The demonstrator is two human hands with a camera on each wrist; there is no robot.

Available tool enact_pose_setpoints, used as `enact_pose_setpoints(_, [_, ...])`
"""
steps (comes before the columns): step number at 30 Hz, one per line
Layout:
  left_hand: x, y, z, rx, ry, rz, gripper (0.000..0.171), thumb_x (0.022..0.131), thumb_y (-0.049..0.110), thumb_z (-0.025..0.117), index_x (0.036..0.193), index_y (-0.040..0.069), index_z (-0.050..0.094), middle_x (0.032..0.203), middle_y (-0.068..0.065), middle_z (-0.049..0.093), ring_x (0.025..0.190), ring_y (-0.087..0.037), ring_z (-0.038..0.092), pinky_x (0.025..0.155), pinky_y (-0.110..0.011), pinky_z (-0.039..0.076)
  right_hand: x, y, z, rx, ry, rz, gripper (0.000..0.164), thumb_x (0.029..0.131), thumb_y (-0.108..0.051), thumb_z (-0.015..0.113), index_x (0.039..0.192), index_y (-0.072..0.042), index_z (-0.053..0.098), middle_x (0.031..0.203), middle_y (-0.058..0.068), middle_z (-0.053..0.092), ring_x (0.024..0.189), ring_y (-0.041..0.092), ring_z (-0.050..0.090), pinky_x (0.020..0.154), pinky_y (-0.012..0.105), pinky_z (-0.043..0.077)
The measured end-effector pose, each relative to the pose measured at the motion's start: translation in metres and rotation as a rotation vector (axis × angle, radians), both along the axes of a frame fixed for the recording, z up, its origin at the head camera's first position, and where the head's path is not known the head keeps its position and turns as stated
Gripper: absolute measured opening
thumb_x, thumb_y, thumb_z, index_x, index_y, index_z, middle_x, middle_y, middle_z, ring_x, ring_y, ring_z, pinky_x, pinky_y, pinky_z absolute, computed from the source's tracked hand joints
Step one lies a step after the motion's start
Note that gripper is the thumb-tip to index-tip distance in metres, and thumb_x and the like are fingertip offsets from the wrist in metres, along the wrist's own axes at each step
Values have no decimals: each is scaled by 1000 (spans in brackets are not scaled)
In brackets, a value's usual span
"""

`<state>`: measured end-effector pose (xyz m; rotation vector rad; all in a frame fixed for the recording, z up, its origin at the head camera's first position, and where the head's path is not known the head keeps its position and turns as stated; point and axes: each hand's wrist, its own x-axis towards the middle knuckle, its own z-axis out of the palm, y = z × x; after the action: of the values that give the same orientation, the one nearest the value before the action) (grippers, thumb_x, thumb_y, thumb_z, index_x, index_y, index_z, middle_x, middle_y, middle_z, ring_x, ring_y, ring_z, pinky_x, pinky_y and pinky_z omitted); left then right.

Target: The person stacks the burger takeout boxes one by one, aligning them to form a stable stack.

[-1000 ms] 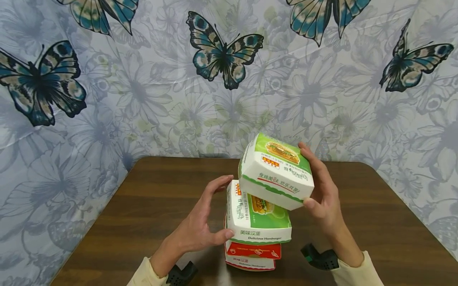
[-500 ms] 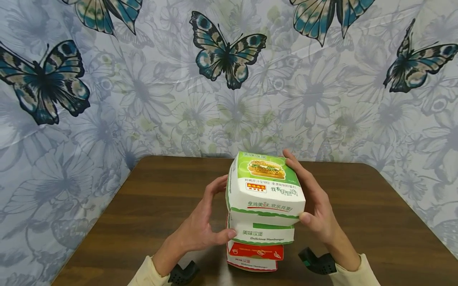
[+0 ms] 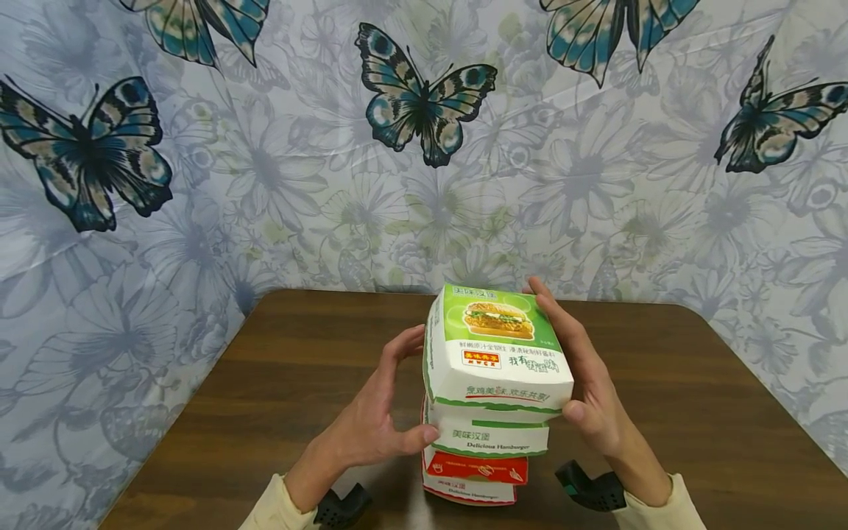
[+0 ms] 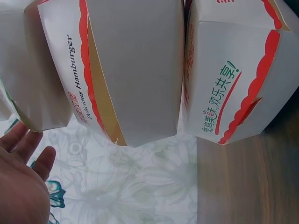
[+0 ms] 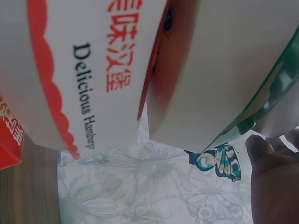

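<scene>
A stack of burger boxes stands on the table. On top is a green and white burger box [image 3: 498, 346] with a printed burger; my right hand [image 3: 599, 390] grips its right side, thumb at the front corner and fingers toward the back. The lower green burger box [image 3: 493, 440] lies directly under it, mostly covered. My left hand [image 3: 371, 412] rests against the stack's left side, thumb on the lower green box's front corner, fingers spread along the edge. Red-trimmed burger boxes [image 3: 473, 467] form the bottom; in the left wrist view fingertips touch a white box edge [image 4: 49, 123].
The stack stands near the front of a dark wooden table [image 3: 298, 368]. Behind the table hangs a pale flower-patterned cloth [image 3: 285, 221] with printed butterflies. A black device sits on each wrist, below cream sleeves [image 3: 278, 508].
The right hand has brought the top green box down and leftward from a tilted position onto the lower green box, squaring it. The left hand has stayed at the stack's side.
</scene>
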<state>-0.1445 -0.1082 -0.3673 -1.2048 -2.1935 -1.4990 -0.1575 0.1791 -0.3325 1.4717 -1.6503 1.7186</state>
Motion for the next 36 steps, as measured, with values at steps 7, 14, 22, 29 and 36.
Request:
enact_pose_setpoints(7, [0, 0, 0, -8, 23, -3, 97, 91, 53, 69, 162, 17, 13, 161, -5, 35, 143, -29, 39, 114, -62, 36, 0, -1, 0, -11, 11, 33, 87, 102, -49, 54, 163, 0, 16, 173, 17, 6, 159, 33, 9, 119, 33, 33])
enact_pose_setpoints(14, [0, -1, 0, -26, 11, 3, 97, 90, 50, 71, 162, 19, 13, 161, -3, 36, 144, -29, 37, 114, -62, 36, 2, 0, 1, -4, 12, 11, 90, 101, -52, 56, 163, -1, 15, 173, 16, 7, 159, 33, 8, 118, 33, 33])
enact_pose_setpoints(22, [0, -2, -2, -39, 3, 10, 97, 91, 50, 71, 162, 19, 13, 162, -3, 35, 144, -29, 36, 113, -64, 36, -1, 3, -2, 0, 21, -3, 89, 101, -52, 54, 163, -1, 15, 173, 17, 7, 158, 33, 9, 120, 33, 30])
enact_pose_setpoints(29, [-6, -9, 0, -45, 86, 76, 86, 100, 67, 44, 162, 15, 14, 166, -5, 28, 149, -31, 32, 116, -63, 32, -7, 14, -6, -8, -22, -33, 79, 106, -44, 47, 162, 1, 14, 172, 18, 7, 158, 33, 12, 121, 31, 30])
enact_pose_setpoints(36, [-12, -27, 14, -209, 209, 342, 62, 109, 50, 35, 162, 19, 24, 167, -4, 26, 152, -28, 29, 118, -61, 30, -6, 25, -9, 57, -153, -323, 56, 107, -10, 38, 161, -2, 25, 171, 14, 15, 157, 25, 19, 120, 21, 29])
